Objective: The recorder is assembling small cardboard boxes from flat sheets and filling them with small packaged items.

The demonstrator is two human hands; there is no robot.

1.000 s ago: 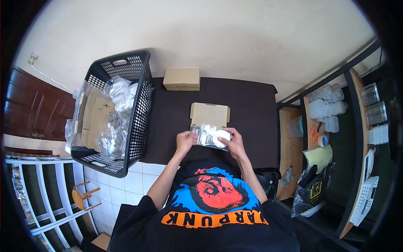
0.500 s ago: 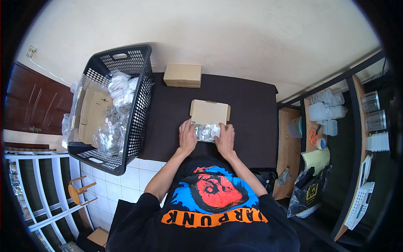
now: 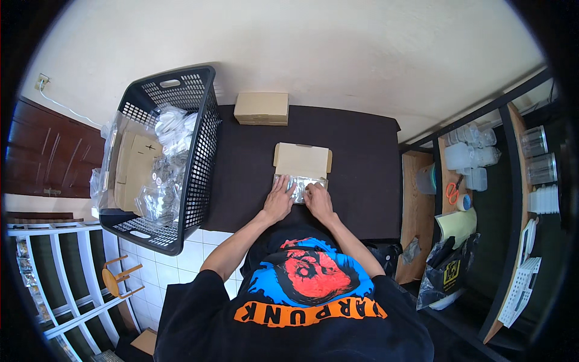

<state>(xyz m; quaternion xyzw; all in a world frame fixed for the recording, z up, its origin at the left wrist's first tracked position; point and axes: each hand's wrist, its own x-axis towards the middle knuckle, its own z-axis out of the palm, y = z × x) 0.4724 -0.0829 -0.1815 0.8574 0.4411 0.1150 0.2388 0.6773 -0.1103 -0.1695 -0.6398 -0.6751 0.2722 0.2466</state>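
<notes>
An open brown cardboard box (image 3: 303, 158) lies in front of me on the dark table, its lid folded back away from me. Shiny clear plastic packets (image 3: 298, 194) fill its near part. My left hand (image 3: 278, 200) lies over the left side of the packets with its fingers stretched out. Over the right side, my right hand (image 3: 318, 201) has its fingers bent and drawn together, the tips on the plastic. What lies under both palms is hidden.
A large black plastic basket (image 3: 208, 145) with many clear bags stands at the left. Closed brown boxes (image 3: 262, 108) are stacked at the table's back by the wall. Shelves with orange scissors (image 3: 452, 192), tape (image 3: 464, 202) and plastic containers (image 3: 461, 158) stand on the right.
Both hands have moved inward from the box's sides onto the packets. My left fingers now lie flatter, and my right fingers have curled on the plastic.
</notes>
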